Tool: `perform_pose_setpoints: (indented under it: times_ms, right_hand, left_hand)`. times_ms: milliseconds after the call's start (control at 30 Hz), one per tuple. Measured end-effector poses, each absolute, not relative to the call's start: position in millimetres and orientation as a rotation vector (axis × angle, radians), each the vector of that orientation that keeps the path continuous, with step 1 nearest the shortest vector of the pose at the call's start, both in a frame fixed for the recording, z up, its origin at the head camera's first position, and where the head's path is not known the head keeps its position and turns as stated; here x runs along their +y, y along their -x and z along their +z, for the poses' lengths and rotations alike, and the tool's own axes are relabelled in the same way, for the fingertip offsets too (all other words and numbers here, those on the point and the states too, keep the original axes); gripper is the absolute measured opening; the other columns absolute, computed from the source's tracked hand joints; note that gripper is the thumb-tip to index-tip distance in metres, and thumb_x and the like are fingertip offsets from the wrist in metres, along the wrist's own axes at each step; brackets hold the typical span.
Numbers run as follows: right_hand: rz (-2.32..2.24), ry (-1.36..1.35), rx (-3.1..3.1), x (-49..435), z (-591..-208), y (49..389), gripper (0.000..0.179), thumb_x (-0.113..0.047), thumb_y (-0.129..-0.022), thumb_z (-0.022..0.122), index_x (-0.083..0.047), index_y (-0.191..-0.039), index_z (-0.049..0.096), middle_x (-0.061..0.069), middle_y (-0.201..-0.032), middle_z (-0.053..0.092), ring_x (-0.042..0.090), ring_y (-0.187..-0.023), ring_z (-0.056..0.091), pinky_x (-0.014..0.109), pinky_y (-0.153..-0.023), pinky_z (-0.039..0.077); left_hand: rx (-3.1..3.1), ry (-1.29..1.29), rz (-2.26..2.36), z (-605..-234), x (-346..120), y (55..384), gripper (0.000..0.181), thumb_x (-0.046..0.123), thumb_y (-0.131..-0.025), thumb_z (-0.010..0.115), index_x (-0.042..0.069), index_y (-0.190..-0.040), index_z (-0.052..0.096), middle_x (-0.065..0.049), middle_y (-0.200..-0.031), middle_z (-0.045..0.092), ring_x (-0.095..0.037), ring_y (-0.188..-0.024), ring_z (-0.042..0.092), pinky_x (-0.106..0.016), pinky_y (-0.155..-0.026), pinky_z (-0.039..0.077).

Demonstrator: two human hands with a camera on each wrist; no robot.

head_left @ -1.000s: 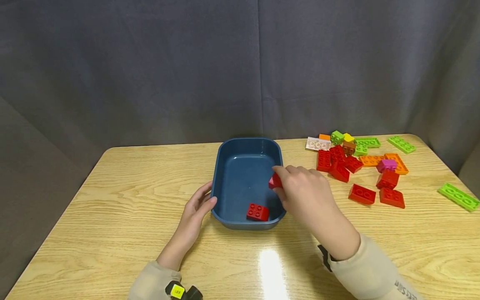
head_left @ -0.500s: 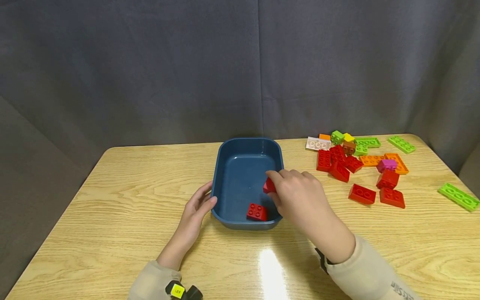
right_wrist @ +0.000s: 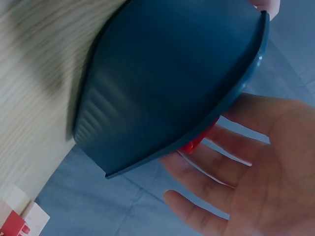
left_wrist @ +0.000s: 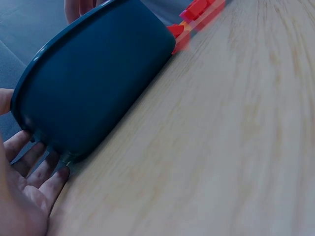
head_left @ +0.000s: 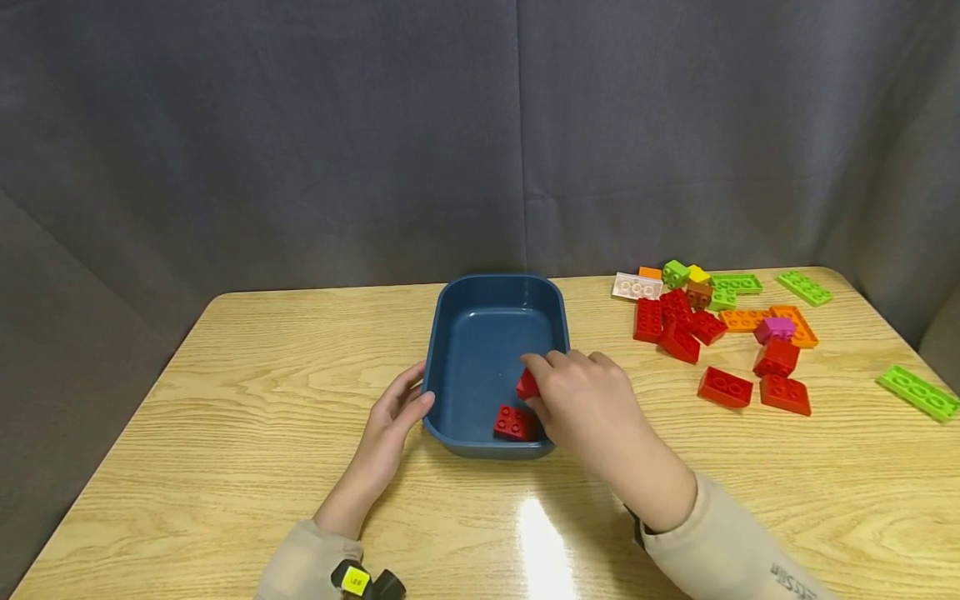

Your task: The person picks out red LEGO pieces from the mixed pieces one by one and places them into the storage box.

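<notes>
On the wooden table stands a blue plastic tub [head_left: 480, 450]. My left hand [head_left: 396, 421] holds its left side, thumb at the rim and fingers against the outer wall, as the left wrist view also shows. Over the tub's right part, my right hand [head_left: 592, 408] pinches a red toy brick [head_left: 527, 385] between thumb and fingers. In the right wrist view the rim hides most of that brick [right_wrist: 197, 141]. A second red brick [head_left: 513, 422], studs up, lies on the tub floor near the front wall, just below the held one.
Right of the tub lie several loose red bricks [head_left: 724, 388], with green plates [head_left: 919, 393], orange plates [head_left: 745, 321], a white plate [head_left: 637, 287], a magenta brick [head_left: 776, 330] and a brown one [head_left: 698, 295]. A grey curtain [head_left: 360, 150] hangs behind the table.
My right hand has moved left and a little toward me with the red brick, further over the tub and closer to the brick inside. The left hand has stayed in place.
</notes>
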State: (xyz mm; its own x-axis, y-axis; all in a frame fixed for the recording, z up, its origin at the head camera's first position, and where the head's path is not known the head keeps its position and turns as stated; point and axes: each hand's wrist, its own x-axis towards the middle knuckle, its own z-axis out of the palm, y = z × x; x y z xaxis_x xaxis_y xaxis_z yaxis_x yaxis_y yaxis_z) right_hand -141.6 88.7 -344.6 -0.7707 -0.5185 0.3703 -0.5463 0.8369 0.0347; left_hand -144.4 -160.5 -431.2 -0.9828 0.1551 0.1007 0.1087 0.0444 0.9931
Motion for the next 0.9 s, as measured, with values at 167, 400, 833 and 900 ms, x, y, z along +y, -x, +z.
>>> perform_pose_setpoints:
  times_ms: [167,400,833,900]
  right_hand:
    - [0.087,-0.817,-2.625,86,-350,142,0.044,-0.024,-0.077,0.085,-0.003,-0.112,0.071,0.009,-0.092,0.072,0.024,-0.074,0.065,0.034,-0.063,0.051]
    - [0.08,-0.836,-2.653,84,-354,142,0.044,-0.026,-0.076,0.086,-0.004,-0.112,0.072,0.01,-0.093,0.072,0.024,-0.076,0.066,0.035,-0.065,0.051]
    - [0.08,-0.835,-2.591,87,-355,143,0.04,-0.023,-0.077,0.085,-0.004,-0.109,0.071,0.009,-0.089,0.071,0.024,-0.072,0.064,0.035,-0.061,0.049]
    - [0.077,-0.839,-2.583,86,-355,142,0.04,-0.024,-0.076,0.086,-0.004,-0.107,0.071,0.008,-0.087,0.071,0.023,-0.07,0.064,0.034,-0.06,0.048]
  left_hand:
    - [2.246,-0.275,2.132,-431,-160,144,0.051,0.017,-0.102,0.049,0.004,-0.15,0.039,-0.015,-0.152,0.039,-0.03,-0.136,0.041,-0.021,-0.103,0.039]
    - [2.234,-0.284,2.148,-430,-159,144,0.051,0.015,-0.102,0.049,0.002,-0.15,0.038,-0.017,-0.152,0.038,-0.032,-0.136,0.04,-0.021,-0.102,0.039]
    - [2.234,-0.286,2.152,-429,-158,143,0.05,0.014,-0.102,0.05,0.002,-0.149,0.039,-0.017,-0.151,0.039,-0.033,-0.135,0.042,-0.021,-0.102,0.039]
    - [2.234,-0.285,2.153,-429,-158,143,0.05,0.014,-0.102,0.05,0.002,-0.149,0.039,-0.017,-0.151,0.04,-0.033,-0.135,0.042,-0.021,-0.102,0.039]
